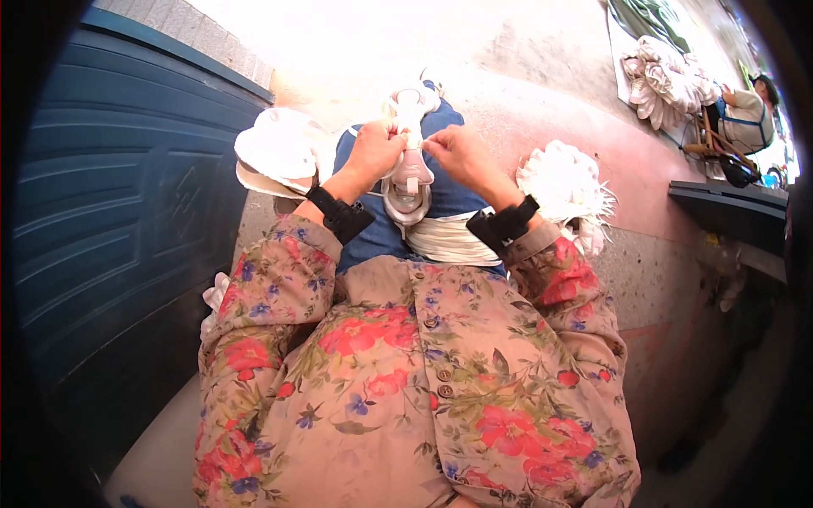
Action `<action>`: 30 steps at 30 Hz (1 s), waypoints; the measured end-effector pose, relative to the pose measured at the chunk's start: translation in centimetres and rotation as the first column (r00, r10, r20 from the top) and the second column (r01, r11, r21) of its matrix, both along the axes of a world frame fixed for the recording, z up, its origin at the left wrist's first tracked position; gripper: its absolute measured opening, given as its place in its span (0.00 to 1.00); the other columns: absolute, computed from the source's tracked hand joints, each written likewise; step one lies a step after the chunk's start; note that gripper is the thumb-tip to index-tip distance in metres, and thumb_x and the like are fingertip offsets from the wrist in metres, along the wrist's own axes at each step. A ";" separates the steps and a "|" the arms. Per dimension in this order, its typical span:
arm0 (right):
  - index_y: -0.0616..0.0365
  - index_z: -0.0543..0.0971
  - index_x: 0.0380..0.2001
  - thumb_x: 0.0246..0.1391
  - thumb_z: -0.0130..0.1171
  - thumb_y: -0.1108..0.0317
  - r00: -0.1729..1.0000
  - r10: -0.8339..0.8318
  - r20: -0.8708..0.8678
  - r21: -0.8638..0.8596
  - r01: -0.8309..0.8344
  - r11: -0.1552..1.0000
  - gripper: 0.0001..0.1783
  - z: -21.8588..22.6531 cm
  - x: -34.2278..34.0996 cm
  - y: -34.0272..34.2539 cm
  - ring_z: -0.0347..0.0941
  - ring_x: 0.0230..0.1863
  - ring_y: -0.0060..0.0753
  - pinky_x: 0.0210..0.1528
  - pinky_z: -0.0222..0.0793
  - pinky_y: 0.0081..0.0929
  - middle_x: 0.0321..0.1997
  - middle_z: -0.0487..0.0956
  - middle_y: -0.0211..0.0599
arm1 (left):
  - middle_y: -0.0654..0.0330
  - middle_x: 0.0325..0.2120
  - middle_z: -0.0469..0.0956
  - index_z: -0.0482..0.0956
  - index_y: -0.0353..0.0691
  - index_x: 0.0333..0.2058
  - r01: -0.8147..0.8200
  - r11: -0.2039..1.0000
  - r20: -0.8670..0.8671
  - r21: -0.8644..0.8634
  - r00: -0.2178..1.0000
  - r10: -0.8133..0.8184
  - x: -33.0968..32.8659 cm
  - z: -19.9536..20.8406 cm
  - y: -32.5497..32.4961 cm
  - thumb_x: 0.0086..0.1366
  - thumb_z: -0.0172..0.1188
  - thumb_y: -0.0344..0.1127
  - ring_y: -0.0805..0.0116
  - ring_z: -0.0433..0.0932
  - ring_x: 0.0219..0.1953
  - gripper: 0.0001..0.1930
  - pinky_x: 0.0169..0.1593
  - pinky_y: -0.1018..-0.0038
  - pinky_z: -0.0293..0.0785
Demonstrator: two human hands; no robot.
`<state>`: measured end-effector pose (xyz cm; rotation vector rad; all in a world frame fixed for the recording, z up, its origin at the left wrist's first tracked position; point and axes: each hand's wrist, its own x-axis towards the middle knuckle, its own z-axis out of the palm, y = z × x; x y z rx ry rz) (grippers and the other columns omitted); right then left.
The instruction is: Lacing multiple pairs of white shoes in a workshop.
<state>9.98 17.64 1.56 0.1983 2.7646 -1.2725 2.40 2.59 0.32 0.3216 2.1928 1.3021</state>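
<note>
A pale pink and white sneaker point(413, 173) lies lengthwise on my lap, its heel opening towards me. My left hand point(378, 151) is closed in a pinch at the left side of its lacing area. Opposite it, my right hand point(461, 154) pinches at the right edge, just above the tongue. Both seem to grip a thin white shoelace, though the fingertips hide most of it. Across my thighs, nearer my body, rests a bundle of long white shoelaces point(450, 240).
A pile of white shoes point(284, 151) stands left of my knees, beside a blue panelled door point(144, 186). To the right sits a heap of white shoe parts point(563, 186). Farther right are another pale pile point(665, 80), a seated person point(747, 118) and a dark ledge point(728, 207).
</note>
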 end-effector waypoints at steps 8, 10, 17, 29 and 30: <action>0.58 0.77 0.27 0.49 0.50 0.63 0.996 -0.074 -0.048 0.114 0.079 0.990 0.11 -2.7 0.1 -1.6 0.71 0.37 0.48 0.41 0.64 0.36 0.33 0.76 0.44 | 0.61 0.21 0.75 0.76 0.33 0.30 -0.009 0.999 -0.083 -0.040 0.997 0.005 -0.3 -1.4 -0.2 0.58 0.48 0.32 0.77 0.70 0.22 0.09 0.25 0.79 0.65; 0.59 0.77 0.27 0.50 0.49 0.63 0.988 -0.103 -0.113 0.116 0.116 0.986 0.11 -3.1 0.7 -1.2 0.69 0.39 0.47 0.42 0.63 0.37 0.34 0.75 0.43 | 0.62 0.22 0.75 0.75 0.33 0.31 -0.072 0.997 -0.040 0.031 0.996 0.074 -1.4 -2.9 -1.2 0.58 0.48 0.31 0.77 0.70 0.23 0.09 0.26 0.79 0.66; 0.55 0.71 0.14 0.36 0.50 0.73 0.957 -0.159 -0.244 0.764 0.291 0.577 0.03 -9.2 15.7 14.9 0.68 0.29 0.41 0.31 0.63 0.38 0.21 0.71 0.37 | 0.55 0.25 0.72 0.66 0.35 0.28 -0.646 0.448 0.453 0.618 0.758 0.469 -10.3 2.4 -15.6 0.58 0.48 0.26 0.63 0.73 0.31 0.01 0.41 0.68 0.70; 0.61 0.76 0.25 0.49 0.48 0.63 0.840 -0.541 -0.049 0.410 0.511 0.756 0.12 -10.1 16.4 13.4 0.70 0.35 0.49 0.37 0.64 0.39 0.29 0.74 0.48 | 0.55 0.34 0.74 0.70 0.33 0.43 -0.540 0.839 -0.656 -0.058 0.654 0.376 -6.9 3.2 -17.8 0.55 0.54 0.31 0.65 0.73 0.39 0.16 0.40 0.74 0.69; 0.60 0.76 0.26 0.48 0.51 0.65 0.833 -0.492 -0.254 0.232 0.546 0.805 0.10 -10.0 14.4 12.4 0.70 0.34 0.48 0.37 0.64 0.39 0.29 0.74 0.48 | 0.56 0.34 0.75 0.72 0.34 0.41 -0.398 0.908 -0.628 -0.133 0.742 0.233 -5.4 3.8 -14.2 0.53 0.55 0.31 0.67 0.73 0.39 0.15 0.40 0.75 0.69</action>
